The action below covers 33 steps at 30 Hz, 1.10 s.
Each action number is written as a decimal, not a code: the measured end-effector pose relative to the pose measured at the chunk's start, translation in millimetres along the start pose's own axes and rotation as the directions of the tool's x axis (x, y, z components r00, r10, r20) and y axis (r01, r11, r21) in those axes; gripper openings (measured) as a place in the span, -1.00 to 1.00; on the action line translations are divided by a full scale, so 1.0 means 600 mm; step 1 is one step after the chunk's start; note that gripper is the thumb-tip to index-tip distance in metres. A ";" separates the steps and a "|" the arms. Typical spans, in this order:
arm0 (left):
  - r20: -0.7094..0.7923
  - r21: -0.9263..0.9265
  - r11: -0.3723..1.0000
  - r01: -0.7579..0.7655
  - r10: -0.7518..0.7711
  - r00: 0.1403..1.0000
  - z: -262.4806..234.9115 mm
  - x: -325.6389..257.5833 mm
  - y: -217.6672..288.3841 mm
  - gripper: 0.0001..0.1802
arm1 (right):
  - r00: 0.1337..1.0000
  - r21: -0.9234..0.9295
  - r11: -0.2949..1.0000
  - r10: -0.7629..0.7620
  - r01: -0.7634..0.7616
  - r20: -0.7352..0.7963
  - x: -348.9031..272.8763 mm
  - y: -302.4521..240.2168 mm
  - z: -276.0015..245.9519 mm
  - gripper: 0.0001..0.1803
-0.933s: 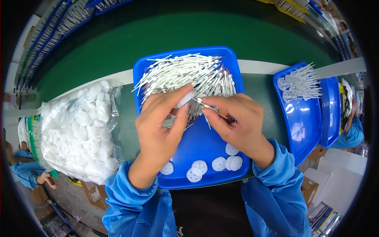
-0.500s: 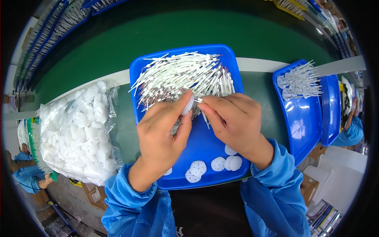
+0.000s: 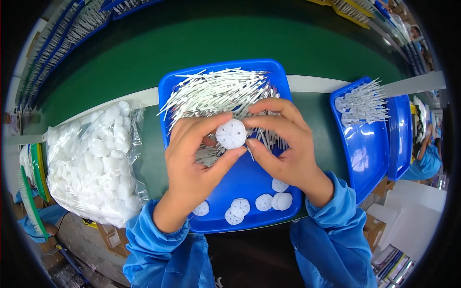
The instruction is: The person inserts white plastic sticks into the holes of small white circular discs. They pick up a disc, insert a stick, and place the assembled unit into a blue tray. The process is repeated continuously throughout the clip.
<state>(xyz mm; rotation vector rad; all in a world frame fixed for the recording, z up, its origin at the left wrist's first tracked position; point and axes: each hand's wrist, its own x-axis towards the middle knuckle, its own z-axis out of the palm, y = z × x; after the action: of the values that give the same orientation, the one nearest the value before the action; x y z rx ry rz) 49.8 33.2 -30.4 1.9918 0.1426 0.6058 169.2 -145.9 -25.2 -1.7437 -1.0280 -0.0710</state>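
Note:
In front of my chest I hold a round white disc [image 3: 231,134] with small dark holes or marks, its flat face turned up. My left hand [image 3: 194,156] pinches its left side between thumb and forefinger. At the disc's right edge are the thumb and forefinger tips of my right hand [image 3: 285,144]; its other fingers are spread. Whatever lies behind the disc is hidden. Below is a blue tray [image 3: 249,180] with a heap of thin white sticks [image 3: 225,91] at its far end. Several similar discs [image 3: 241,206] lie near its front edge.
A clear bag of white rounded pieces [image 3: 96,163] lies at left. To the right, another blue tray [image 3: 362,153] holds discs with sticks standing in them [image 3: 362,103]. Behind stretches a green surface [image 3: 216,38]. Other people's blue sleeves [image 3: 425,163] show at both sides.
The disc has turned from edge-on to face-up. My right hand has opened from its pinch on a thin white stick and moved to the disc's edge; that stick no longer shows between its fingers.

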 end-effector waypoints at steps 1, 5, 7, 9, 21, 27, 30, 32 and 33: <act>-0.016 0.031 0.999 -0.026 0.027 1.000 0.000 0.001 0.002 -0.41 | 1.000 0.046 0.999 0.013 -0.013 0.000 0.001 -0.002 0.000 -0.67; 0.031 0.207 0.954 -0.219 0.217 0.976 -0.003 0.004 -0.002 -0.39 | 0.983 0.195 0.967 0.144 -0.164 0.115 -0.009 -0.002 0.000 -0.62; 0.023 0.183 0.958 -0.220 0.220 0.975 -0.002 0.003 -0.001 -0.40 | 0.970 0.246 0.944 0.185 -0.221 0.159 -0.016 0.001 0.001 -0.63; 0.016 0.144 0.967 -0.209 0.209 0.978 0.000 0.002 0.001 -0.41 | 0.962 0.362 0.895 0.212 -0.261 0.170 -0.020 0.004 0.000 -0.66; 0.085 0.059 0.974 -0.220 0.215 0.973 -0.002 0.007 0.003 -0.47 | 0.876 0.586 0.652 0.359 -0.482 0.322 -0.019 0.006 -0.007 -0.78; -0.018 0.085 0.974 -0.212 0.215 0.977 -0.002 0.005 0.004 -0.44 | 0.936 0.401 0.847 0.295 -0.350 0.194 -0.019 -0.019 -0.011 -0.69; -0.142 -0.037 0.989 -0.143 0.136 0.980 -0.009 0.001 -0.007 -0.39 | 0.964 -0.154 0.980 0.160 -0.128 0.214 -0.029 -0.023 -0.042 -0.70; -0.108 -0.108 0.984 -0.142 0.130 0.986 -0.015 -0.005 -0.020 -0.43 | 0.969 -0.381 0.924 0.077 0.019 0.234 -0.030 -0.029 -0.026 -0.72; -0.088 -0.146 0.979 -0.141 0.129 0.988 -0.018 -0.005 -0.024 -0.45 | 0.968 -0.487 0.869 0.040 0.089 0.249 -0.031 -0.031 -0.015 -0.73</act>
<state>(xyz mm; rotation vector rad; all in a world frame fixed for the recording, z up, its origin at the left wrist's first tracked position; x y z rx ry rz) 43.9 48.0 -40.0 1.8410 0.0080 0.7600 148.9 -163.3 -16.8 -2.2516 -1.3001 -0.1433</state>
